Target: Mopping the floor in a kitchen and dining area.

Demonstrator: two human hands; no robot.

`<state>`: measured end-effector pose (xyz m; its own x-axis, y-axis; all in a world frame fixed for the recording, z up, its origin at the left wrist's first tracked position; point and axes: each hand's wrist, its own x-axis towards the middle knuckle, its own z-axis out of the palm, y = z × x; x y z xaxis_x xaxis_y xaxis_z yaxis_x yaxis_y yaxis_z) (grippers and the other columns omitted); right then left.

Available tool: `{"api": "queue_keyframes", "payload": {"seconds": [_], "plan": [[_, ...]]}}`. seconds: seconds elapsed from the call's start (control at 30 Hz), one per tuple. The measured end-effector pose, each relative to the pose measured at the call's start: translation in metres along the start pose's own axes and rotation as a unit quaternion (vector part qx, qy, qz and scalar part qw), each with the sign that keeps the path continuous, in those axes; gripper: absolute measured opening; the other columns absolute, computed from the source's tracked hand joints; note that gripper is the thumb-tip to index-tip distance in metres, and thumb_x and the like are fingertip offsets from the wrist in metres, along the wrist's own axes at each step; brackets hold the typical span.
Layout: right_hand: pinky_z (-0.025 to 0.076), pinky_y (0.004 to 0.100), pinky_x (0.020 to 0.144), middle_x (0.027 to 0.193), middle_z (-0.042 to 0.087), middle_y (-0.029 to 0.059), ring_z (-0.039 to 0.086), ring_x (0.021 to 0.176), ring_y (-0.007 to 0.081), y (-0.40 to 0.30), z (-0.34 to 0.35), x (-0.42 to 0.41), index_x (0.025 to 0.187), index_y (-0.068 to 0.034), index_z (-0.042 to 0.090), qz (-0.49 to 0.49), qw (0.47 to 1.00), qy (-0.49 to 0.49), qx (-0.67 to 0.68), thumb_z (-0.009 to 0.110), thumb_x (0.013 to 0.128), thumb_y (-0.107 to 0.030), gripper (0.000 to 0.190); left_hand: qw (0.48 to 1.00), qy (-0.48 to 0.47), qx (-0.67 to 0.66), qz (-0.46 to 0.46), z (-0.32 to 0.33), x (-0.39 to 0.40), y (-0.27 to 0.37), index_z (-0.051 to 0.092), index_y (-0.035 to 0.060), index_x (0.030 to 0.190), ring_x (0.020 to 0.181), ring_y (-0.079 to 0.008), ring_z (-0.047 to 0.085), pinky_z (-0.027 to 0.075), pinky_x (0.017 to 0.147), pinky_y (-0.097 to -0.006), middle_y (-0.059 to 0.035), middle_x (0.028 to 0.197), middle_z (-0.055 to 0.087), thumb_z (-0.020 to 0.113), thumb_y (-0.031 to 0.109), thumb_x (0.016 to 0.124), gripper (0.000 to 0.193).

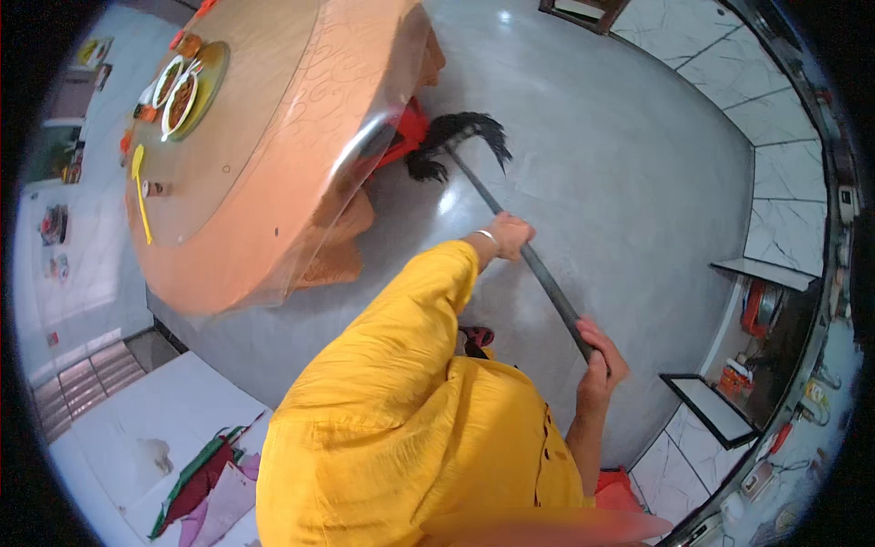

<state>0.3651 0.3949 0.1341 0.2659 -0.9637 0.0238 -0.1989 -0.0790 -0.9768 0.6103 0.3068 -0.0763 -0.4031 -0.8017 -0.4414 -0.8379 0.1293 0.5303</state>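
Note:
A long-handled mop (547, 280) with dark, stringy strands slants over the grey floor. My left hand (511, 236), with a bangle at the wrist, is closed around the middle of the handle. Higher up, near the handle's end, my right hand (601, 355) grips it. The mop head (458, 140) lies on the floor beside the round table (225, 267), which has an orange cloth and a clear plastic cover. A red thing (409, 130) shows under the table's edge, touching or close behind the mop strands.
Dishes of food (179, 106), a yellow fly swatter (139, 191) and a small cup (156, 188) stand on the table. An open cabinet (759, 321) and a counter line the right side. Folded cloths (205, 478) lie on a white surface at lower left.

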Motion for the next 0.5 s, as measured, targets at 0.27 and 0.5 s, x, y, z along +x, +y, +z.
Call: {"api": "queue_keyframes", "payload": {"seconds": [0.27, 0.5], "plan": [[0.046, 0.0405, 0.091, 0.109, 0.064, 0.0192, 0.062, 0.100, 0.0302, 0.015, 0.017, 0.032, 0.094, 0.003, 0.064, 0.079, 0.992, -0.072, 0.073, 0.047, 0.080, -0.007, 0.025, 0.997, -0.033, 0.000, -0.067, -0.014, -0.028, -0.038, 0.066, 0.0128, 0.098, 0.103, -0.0274, 0.060, 0.039, 0.092, -0.0433, -0.0096, 0.101, 0.066, 0.065, 0.017, 0.065, 0.033], [0.057, 0.0348, 0.070, 0.109, 0.061, 0.0209, 0.066, 0.086, 0.0309, 0.028, -0.020, -0.033, 0.092, 0.006, 0.062, 0.259, 0.934, 0.102, 0.224, 0.045, 0.079, -0.003, 0.024, 0.995, -0.082, 0.049, -0.024, 0.020, 0.005, 0.016, 0.065, 0.0135, 0.102, 0.103, -0.0288, 0.059, 0.041, 0.089, -0.0423, -0.0106, 0.099, 0.066, 0.068, 0.019, 0.066, 0.037]]}}
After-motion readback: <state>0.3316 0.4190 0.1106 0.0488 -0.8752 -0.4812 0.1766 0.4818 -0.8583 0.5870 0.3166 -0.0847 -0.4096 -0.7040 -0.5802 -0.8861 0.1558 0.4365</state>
